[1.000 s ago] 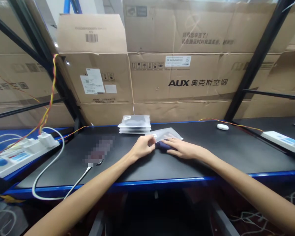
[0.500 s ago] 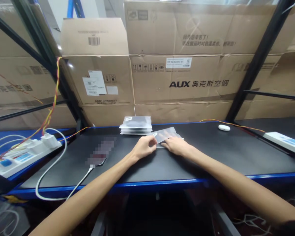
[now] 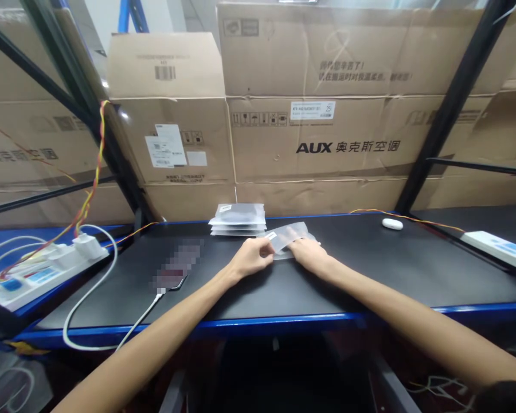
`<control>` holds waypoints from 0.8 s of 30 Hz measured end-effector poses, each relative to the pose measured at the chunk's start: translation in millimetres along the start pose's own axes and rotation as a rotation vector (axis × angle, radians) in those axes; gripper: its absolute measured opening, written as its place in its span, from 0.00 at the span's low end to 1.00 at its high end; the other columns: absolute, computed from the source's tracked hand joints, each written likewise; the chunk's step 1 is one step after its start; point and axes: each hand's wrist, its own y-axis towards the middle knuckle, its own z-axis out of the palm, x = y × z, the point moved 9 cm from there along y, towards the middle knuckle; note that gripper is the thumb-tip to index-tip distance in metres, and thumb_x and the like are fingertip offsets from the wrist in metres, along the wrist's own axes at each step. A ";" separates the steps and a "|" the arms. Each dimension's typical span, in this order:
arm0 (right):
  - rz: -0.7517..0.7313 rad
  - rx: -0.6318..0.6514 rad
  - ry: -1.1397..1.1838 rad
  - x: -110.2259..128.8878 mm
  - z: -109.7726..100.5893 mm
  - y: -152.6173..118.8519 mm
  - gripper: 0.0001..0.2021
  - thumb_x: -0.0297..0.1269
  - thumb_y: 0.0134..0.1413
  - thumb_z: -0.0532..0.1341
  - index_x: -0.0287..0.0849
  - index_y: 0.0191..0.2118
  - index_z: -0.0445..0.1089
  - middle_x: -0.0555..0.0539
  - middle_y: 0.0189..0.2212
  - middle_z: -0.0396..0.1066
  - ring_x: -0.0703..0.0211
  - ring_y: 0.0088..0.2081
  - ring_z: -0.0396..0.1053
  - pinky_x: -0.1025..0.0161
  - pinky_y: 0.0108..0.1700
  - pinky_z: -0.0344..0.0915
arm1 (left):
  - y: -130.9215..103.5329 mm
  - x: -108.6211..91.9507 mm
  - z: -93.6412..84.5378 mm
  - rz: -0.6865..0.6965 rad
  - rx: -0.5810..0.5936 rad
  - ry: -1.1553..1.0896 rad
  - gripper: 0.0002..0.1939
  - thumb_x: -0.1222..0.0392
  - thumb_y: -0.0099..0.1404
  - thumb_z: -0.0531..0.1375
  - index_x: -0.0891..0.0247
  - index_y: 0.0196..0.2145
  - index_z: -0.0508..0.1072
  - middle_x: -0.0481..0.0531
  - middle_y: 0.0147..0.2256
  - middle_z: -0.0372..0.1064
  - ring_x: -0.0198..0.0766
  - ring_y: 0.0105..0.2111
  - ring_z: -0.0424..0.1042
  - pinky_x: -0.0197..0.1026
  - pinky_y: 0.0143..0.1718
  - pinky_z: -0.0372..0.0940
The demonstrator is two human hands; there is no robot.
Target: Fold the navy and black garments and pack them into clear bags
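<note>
A translucent plastic sleeve (image 3: 286, 236) with a small white label lies tilted between my hands, over another clear piece on the dark mat. My left hand (image 3: 253, 256) pinches its left corner between thumb and fingers. Partly under the sleeve, the fingers of my right hand (image 3: 307, 252) reach in from the right; their tips are hidden behind the film, so their grip cannot be made out. Just behind and left of my hands, a stack of similar translucent sleeves (image 3: 239, 214) rests near the mat's back edge.
A phone (image 3: 178, 267), partly blurred out, lies left on a white cable. Power strips (image 3: 47, 272) stand at the far left and right (image 3: 496, 248). A white oval case (image 3: 392, 224) sits at the back right. Large cardboard boxes (image 3: 318, 166) line the back.
The fingers of my right hand have shifted slightly right and drawn in beneath the sleeve. My left hand keeps its pinch in the same place.
</note>
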 end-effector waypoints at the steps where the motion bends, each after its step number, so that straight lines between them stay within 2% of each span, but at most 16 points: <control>1: 0.032 0.000 -0.021 -0.6 -1.0 2.1 0.26 0.25 0.63 0.46 0.44 0.63 0.64 0.38 0.66 0.58 0.41 0.57 0.68 0.48 0.54 0.68 | 0.1 0.5 -0.2 -0.003 -0.002 -0.003 0.03 0.68 0.55 0.62 0.64 0.30 0.74 0.50 0.31 0.76 0.39 0.32 0.76 0.40 0.40 0.72; 3: 0.065 0.007 -0.067 -1.6 -3.0 1.9 0.26 0.26 0.64 0.46 0.45 0.65 0.62 0.38 0.65 0.59 0.42 0.56 0.69 0.48 0.53 0.69 | 0.3 0.4 -1.0 -0.006 -0.015 -0.003 0.03 0.68 0.55 0.62 0.64 0.29 0.74 0.50 0.31 0.76 0.39 0.32 0.76 0.40 0.40 0.72; 7: -0.039 -0.014 -0.112 2.7 -6.8 -14.0 0.24 0.34 0.68 0.47 0.47 0.68 0.56 0.38 0.66 0.59 0.40 0.57 0.67 0.44 0.51 0.70 | 0.4 -0.7 -4.9 -0.014 -0.065 0.056 0.04 0.68 0.55 0.61 0.63 0.30 0.74 0.50 0.31 0.76 0.38 0.32 0.76 0.39 0.40 0.72; 10: -0.189 -0.087 -0.137 9.0 -10.6 -32.8 0.24 0.37 0.70 0.44 0.42 0.67 0.56 0.37 0.67 0.56 0.39 0.66 0.55 0.42 0.54 0.68 | 0.6 1.2 -9.8 -0.036 -0.097 0.126 0.04 0.69 0.55 0.60 0.63 0.29 0.74 0.49 0.30 0.75 0.38 0.31 0.75 0.39 0.39 0.71; 12: -0.253 -0.094 -0.127 10.8 -10.2 -42.2 0.24 0.37 0.70 0.44 0.39 0.67 0.57 0.36 0.65 0.59 0.39 0.67 0.51 0.44 0.55 0.68 | 0.8 3.1 -13.0 -0.047 -0.107 0.153 0.04 0.69 0.55 0.60 0.63 0.28 0.73 0.48 0.29 0.75 0.37 0.30 0.74 0.38 0.38 0.70; 14: -0.236 -0.074 -0.109 7.9 -9.6 -45.1 0.24 0.40 0.71 0.45 0.38 0.65 0.59 0.36 0.63 0.62 0.39 0.65 0.57 0.45 0.53 0.70 | 1.2 4.4 -14.1 -0.047 -0.099 0.155 0.04 0.69 0.55 0.60 0.63 0.28 0.74 0.48 0.29 0.75 0.37 0.30 0.74 0.38 0.37 0.70; 18: -0.131 -0.018 -0.111 6.7 -9.3 -36.8 0.24 0.46 0.70 0.47 0.38 0.63 0.62 0.34 0.60 0.66 0.40 0.54 0.71 0.46 0.52 0.70 | 1.8 5.6 -8.5 -0.017 -0.035 0.141 0.04 0.69 0.54 0.61 0.63 0.29 0.75 0.49 0.30 0.75 0.37 0.30 0.74 0.38 0.37 0.70; 21: -0.048 0.026 -0.150 10.1 -7.8 -26.5 0.24 0.48 0.70 0.47 0.38 0.59 0.67 0.33 0.55 0.70 0.38 0.49 0.73 0.43 0.50 0.69 | 1.9 6.1 -3.8 0.006 0.011 0.138 0.05 0.69 0.54 0.61 0.63 0.29 0.75 0.49 0.29 0.75 0.37 0.30 0.74 0.38 0.37 0.70; 24: -0.029 0.020 -0.147 13.9 -9.4 -22.5 0.23 0.48 0.69 0.48 0.39 0.57 0.69 0.33 0.54 0.72 0.35 0.51 0.71 0.42 0.50 0.69 | 1.8 3.3 -4.0 0.026 0.020 0.169 0.05 0.70 0.55 0.60 0.63 0.30 0.74 0.48 0.29 0.74 0.37 0.30 0.74 0.38 0.37 0.69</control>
